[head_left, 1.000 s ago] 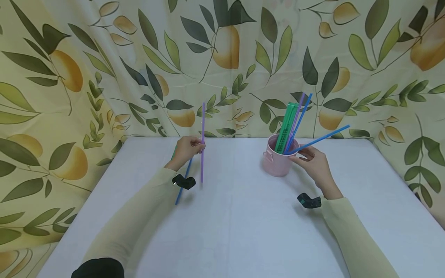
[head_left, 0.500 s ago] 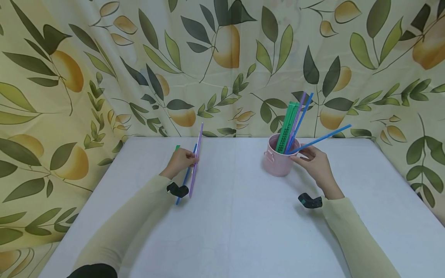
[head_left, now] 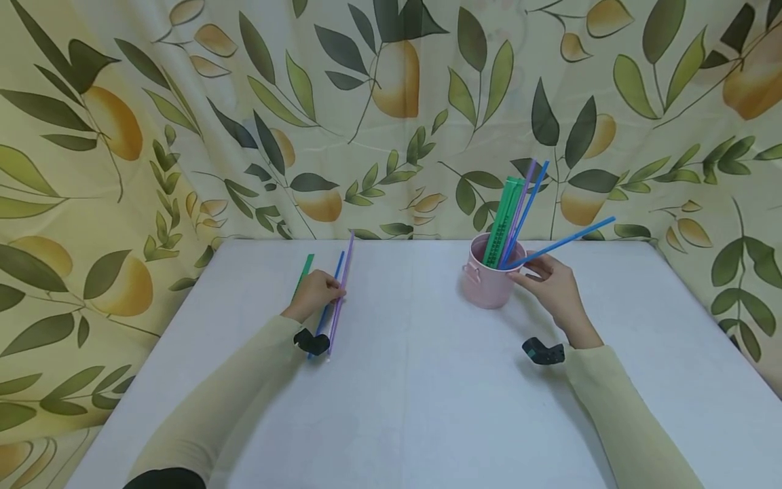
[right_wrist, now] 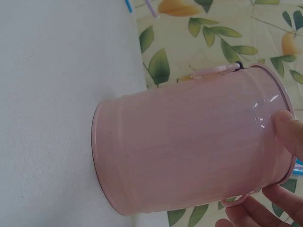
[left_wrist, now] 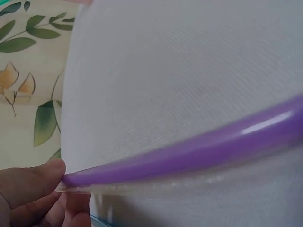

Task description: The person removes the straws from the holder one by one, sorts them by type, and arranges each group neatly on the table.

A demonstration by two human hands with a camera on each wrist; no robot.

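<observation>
My left hand (head_left: 315,295) pinches a purple straw (head_left: 343,272) between thumb and fingers, low over the tabletop at left. Up close in the left wrist view, clear film runs along this straw (left_wrist: 199,153). Beside it lies a blue straw (head_left: 322,319), partly hidden by the hand, with a green strip (head_left: 303,272) farther left. At right, my right hand (head_left: 559,292) holds a small pink bucket (head_left: 489,288) near its rim, the thumb on its wall. Out of the upright bucket stick green strips with dark markings (head_left: 506,217), a purple straw (head_left: 529,187) and two blue straws (head_left: 574,239).
A white-covered table (head_left: 403,394) lies under both hands. Behind it hangs a cloth (head_left: 391,163) printed with leaves and fruit. The bucket has small side handles; one pink handle (right_wrist: 215,71) shows in the right wrist view.
My left hand has brought the purple straw left and nearer to me, tilting it from upright to lie almost alongside the blue one. The right hand and bucket have stayed put.
</observation>
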